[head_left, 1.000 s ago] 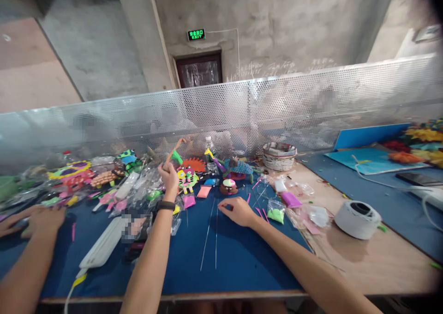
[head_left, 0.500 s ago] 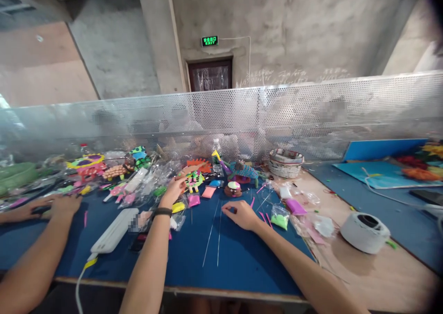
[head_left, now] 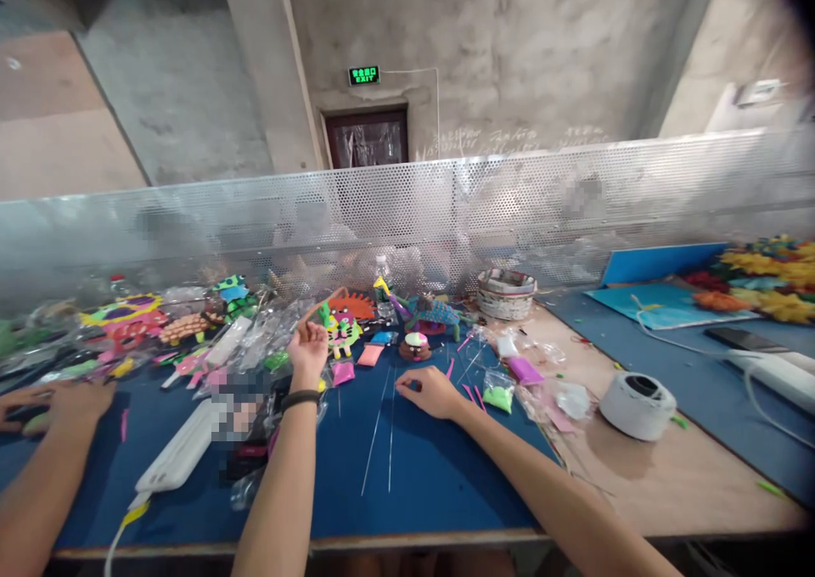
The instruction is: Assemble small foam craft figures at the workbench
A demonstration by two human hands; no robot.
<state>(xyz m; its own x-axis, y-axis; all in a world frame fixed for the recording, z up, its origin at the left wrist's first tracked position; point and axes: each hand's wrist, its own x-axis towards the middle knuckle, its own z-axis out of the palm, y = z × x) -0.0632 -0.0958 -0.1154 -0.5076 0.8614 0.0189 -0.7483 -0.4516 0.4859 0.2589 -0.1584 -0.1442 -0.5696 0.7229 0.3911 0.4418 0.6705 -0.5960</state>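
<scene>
My left hand (head_left: pixel 308 353) is raised beside a green, pink and yellow clay figure (head_left: pixel 342 335), palm turned partly up and fingers curled. What lies in those fingers, if anything, is too small to make out. My right hand (head_left: pixel 429 392) rests on the blue table mat (head_left: pixel 439 475) with thumb and forefinger pinched together. Its fingertips are at the upper part of a thin straight wire (head_left: pixel 390 441); whether they grip it is unclear. A second thin wire (head_left: pixel 374 441) lies just left of it. Beyond my right hand sits a small brown clay figure with a light cap (head_left: pixel 417 348).
Packets of pink clay (head_left: pixel 344 373) and green clay (head_left: pixel 497 393) lie around. A white power bank (head_left: pixel 182 450) is at left, near another person's hand (head_left: pixel 80 403). To the right are a white roll (head_left: pixel 637 406) and a woven basket (head_left: pixel 506 294). A perforated metal screen (head_left: pixel 407 212) stands behind.
The view has swung slightly right. My left hand has turned at the wrist, its fingers now curling upward beside the clay figure. My right hand stays in its pinch by the wire.
</scene>
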